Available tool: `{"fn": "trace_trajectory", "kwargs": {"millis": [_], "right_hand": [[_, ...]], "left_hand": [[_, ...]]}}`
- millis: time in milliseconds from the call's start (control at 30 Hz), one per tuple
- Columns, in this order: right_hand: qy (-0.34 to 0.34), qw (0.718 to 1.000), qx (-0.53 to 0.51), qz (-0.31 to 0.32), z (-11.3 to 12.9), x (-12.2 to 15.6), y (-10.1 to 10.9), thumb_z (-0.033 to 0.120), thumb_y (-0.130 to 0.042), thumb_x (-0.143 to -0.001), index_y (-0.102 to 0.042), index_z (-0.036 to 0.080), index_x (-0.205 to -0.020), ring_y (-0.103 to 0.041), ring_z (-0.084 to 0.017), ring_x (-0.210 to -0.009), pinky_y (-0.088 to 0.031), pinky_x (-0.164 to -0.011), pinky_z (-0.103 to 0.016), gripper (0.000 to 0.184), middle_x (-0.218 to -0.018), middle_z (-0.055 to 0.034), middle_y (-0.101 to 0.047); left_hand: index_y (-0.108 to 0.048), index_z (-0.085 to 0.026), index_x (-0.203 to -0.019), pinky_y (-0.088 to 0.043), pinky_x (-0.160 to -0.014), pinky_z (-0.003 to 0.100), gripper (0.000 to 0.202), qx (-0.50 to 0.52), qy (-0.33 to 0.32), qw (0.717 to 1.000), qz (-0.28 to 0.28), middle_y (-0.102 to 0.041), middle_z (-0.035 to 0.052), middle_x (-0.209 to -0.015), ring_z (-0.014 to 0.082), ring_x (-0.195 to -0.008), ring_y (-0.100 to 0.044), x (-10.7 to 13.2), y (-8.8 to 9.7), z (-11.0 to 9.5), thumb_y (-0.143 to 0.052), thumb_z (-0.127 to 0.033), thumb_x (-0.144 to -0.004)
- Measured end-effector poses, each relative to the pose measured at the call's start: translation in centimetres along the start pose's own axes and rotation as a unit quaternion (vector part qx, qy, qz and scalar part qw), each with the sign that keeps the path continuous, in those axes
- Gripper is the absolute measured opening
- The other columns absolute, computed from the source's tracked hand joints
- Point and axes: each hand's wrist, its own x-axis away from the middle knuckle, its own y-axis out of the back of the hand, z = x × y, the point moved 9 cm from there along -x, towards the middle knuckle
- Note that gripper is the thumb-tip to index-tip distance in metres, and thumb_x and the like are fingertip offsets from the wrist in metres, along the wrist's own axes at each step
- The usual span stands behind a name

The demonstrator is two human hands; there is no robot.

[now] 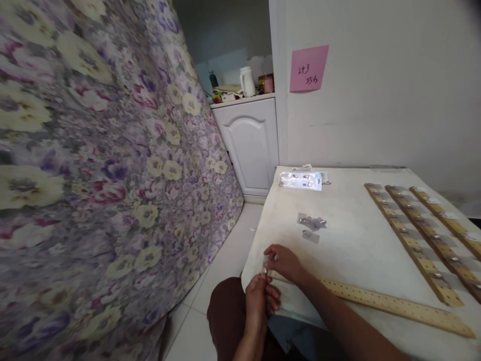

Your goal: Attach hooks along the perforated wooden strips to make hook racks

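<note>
Near the table's front left corner, my left hand (258, 298) is closed, with thumb and index finger pinching a small shiny metal piece (266, 271). My right hand (283, 261) bends over it from the right, its thumb and finger closed at the top of the same piece, where a clear plastic tab seems to show. Its exact kind is too small to make out. Under my right forearm lies a perforated wooden strip (383, 301), its left end beside my hands. Beyond my hands rest a loose clear tab with metal (310, 236) and a small cluster of similar pieces (312, 221).
Wooden strips (411, 240) bearing several metal-and-clear-plastic pieces lie along the right of the white table (349, 225). Clear packaging (300, 180) sits at its back left. A floral curtain (112, 175) hangs at left; a white cabinet (250, 145) stands behind.
</note>
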Motion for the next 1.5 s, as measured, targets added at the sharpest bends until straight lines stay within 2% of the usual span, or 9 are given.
{"fn": "trace_trajectory", "kwargs": {"millis": [500, 667, 767, 833, 967, 1067, 1267, 1400, 1500], "right_hand": [[0.037, 0.999, -0.031, 0.002, 0.0, -0.3, 0.0, 0.026, -0.063, -0.067, -0.064, 0.018, -0.091, -0.057, -0.015, -0.078, -0.044, -0.069, -0.025, 0.025, -0.088, -0.0033, -0.063], [0.026, 0.999, -0.029, -0.03, 0.7, 0.3, 1.0, 0.023, -0.056, -0.072, -0.063, 0.016, -0.089, -0.058, -0.015, -0.075, -0.044, -0.067, -0.024, 0.02, -0.083, -0.0037, -0.064], [0.04, 0.997, -0.025, -0.059, 0.6, 1.0, 2.8, 0.021, -0.054, -0.073, -0.062, 0.017, -0.089, -0.057, -0.014, -0.074, -0.044, -0.067, -0.024, 0.018, -0.081, -0.0031, -0.063], [0.037, 0.994, -0.006, -0.105, -0.6, 1.4, 5.1, 0.02, -0.052, -0.074, -0.061, 0.017, -0.088, -0.057, -0.015, -0.075, -0.043, -0.069, -0.024, 0.016, -0.081, -0.0031, -0.062], [-0.046, 0.966, 0.096, -0.235, -5.1, 2.8, 11.4, 0.021, -0.049, -0.076, -0.059, 0.019, -0.09, -0.055, -0.017, -0.082, -0.042, -0.073, -0.028, 0.017, -0.091, -0.005, -0.058], [-0.112, 0.939, 0.176, -0.273, -7.5, 3.5, 14.6, 0.027, -0.05, -0.078, -0.056, 0.023, -0.102, -0.055, -0.018, -0.081, -0.04, -0.067, -0.029, 0.025, -0.105, -0.0067, -0.051], [-0.173, 0.926, 0.232, -0.242, -8.4, 3.2, 14.9, 0.032, -0.052, -0.076, -0.055, 0.023, -0.1, -0.054, -0.017, -0.075, -0.035, -0.058, -0.026, 0.026, -0.107, -0.006, -0.048], [-0.16, 0.929, 0.206, -0.263, -8.2, 3.5, 14.8, 0.028, -0.052, -0.073, -0.053, 0.023, -0.093, -0.054, -0.015, -0.071, -0.033, -0.056, -0.024, 0.021, -0.103, -0.0036, -0.051], [-0.132, 0.941, 0.155, -0.271, -8.4, 3.7, 15.1, 0.024, -0.048, -0.072, -0.053, 0.022, -0.084, -0.054, -0.016, -0.072, -0.034, -0.058, -0.024, 0.013, -0.088, -0.0011, -0.057]], "left_hand": [[-0.049, -0.017, -0.076, -0.024, -0.027, 0.016, 0.049, 0.009, -0.019, 1.0, -0.012, -0.058, -0.0018, -0.043, 0.0081, -0.025, -0.042, 0.3, 0.3, -0.3, -0.055, -0.063, -0.063], [-0.05, -0.015, -0.074, -0.027, -0.027, 0.016, 0.047, 0.011, -0.042, 0.999, -0.011, -0.057, -0.0007, -0.043, 0.0077, -0.026, -0.043, 0.3, 0.4, -0.7, -0.055, -0.062, -0.065], [-0.05, -0.016, -0.074, -0.026, -0.028, 0.016, 0.046, 0.01, -0.043, 0.999, -0.013, -0.058, -0.0008, -0.044, 0.0075, -0.026, -0.043, 0.2, 0.5, -0.7, -0.057, -0.06, -0.065], [-0.05, -0.016, -0.073, -0.025, -0.027, 0.016, 0.045, 0.008, -0.04, 0.999, -0.011, -0.057, -0.0012, -0.043, 0.0075, -0.025, -0.042, 0.1, 0.5, -0.6, -0.057, -0.06, -0.065], [-0.049, -0.017, -0.073, -0.024, -0.027, 0.016, 0.046, 0.005, -0.047, 0.999, -0.011, -0.056, -0.0019, -0.042, 0.0074, -0.025, -0.041, 0.0, 0.5, -0.6, -0.055, -0.062, -0.066], [-0.05, -0.017, -0.072, -0.025, -0.027, 0.016, 0.048, 0.004, -0.056, 0.998, -0.014, -0.056, -0.0017, -0.042, 0.0077, -0.025, -0.042, 0.0, 0.5, -0.7, -0.056, -0.063, -0.064], [-0.049, -0.016, -0.073, -0.025, -0.028, 0.016, 0.044, 0.006, -0.063, 0.998, -0.009, -0.057, -0.0014, -0.044, 0.008, -0.026, -0.042, 0.2, 0.5, -0.4, -0.056, -0.06, -0.067], [-0.05, -0.016, -0.075, -0.026, -0.03, 0.017, 0.041, 0.002, -0.076, 0.997, -0.005, -0.058, -0.001, -0.046, 0.0087, -0.027, -0.044, 0.4, 0.5, -0.4, -0.055, -0.057, -0.07], [-0.051, -0.016, -0.075, -0.028, -0.032, 0.017, 0.039, -0.002, -0.091, 0.996, 0.004, -0.058, -0.0013, -0.047, 0.0088, -0.029, -0.046, 0.8, 0.3, -0.8, -0.054, -0.055, -0.071]]}}
